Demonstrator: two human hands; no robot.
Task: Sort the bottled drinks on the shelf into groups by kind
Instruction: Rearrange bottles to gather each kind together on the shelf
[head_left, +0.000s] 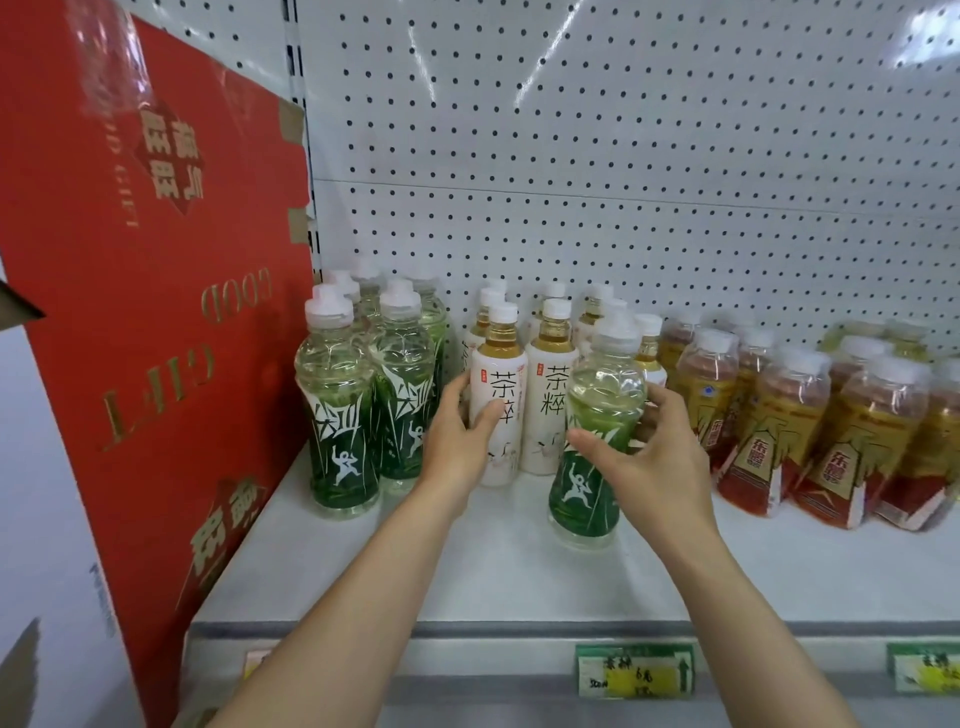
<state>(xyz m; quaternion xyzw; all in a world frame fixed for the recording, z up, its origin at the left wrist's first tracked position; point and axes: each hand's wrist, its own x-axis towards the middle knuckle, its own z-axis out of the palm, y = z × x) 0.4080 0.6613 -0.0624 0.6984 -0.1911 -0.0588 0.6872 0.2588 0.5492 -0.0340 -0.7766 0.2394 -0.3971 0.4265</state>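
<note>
A white shelf (519, 582) holds three kinds of bottled drink. Several green-labelled bottles (343, 410) stand at the left beside a red box. White-labelled tea bottles (548, 395) stand in the middle. Red-and-gold bottles (779, 431) fill the right. My right hand (649, 457) grips one green-labelled bottle (597, 426), upright at the shelf's front, ahead of the white group. My left hand (457, 441) is wrapped around the front-left white-labelled bottle (496, 400), thumb across its label.
A large red gift box (156, 312) leans against the shelf's left end. A white pegboard (623, 182) forms the back wall. Price tags (636, 670) hang on the shelf's front rail. Bare shelf surface lies along the front.
</note>
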